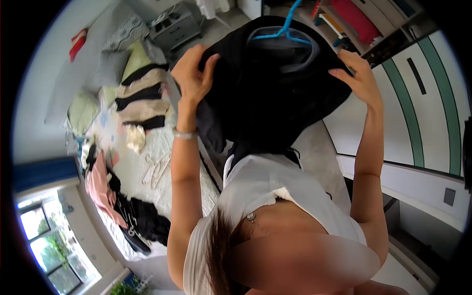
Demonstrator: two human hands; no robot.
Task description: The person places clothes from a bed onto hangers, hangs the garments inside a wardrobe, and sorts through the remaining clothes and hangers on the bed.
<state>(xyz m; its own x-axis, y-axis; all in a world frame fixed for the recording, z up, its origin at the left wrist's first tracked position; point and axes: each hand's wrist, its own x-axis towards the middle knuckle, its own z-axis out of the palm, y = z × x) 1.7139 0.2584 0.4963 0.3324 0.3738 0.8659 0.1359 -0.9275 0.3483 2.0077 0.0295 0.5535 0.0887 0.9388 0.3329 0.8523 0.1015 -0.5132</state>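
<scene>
A black garment [270,103] with a grey inner neckline hangs in front of me on a blue hanger [287,33]. The hanger's hook reaches up past the top of the view. My left hand [194,73] grips the garment at its left shoulder, thumb in front and fingers partly hidden behind the cloth. On the opposite shoulder, my right hand [359,76] holds the cloth the same way. The garment is spread between both hands, and its lower part falls in front of my white top [265,182].
To the left is a bed [191,182] with striped beige-and-black clothing [145,96], loose hangers [156,169], a pink garment [103,189] and dark clothes [147,219]. A nightstand [174,29] stands beyond it. White wardrobe doors [393,113] with green stripes flank the right.
</scene>
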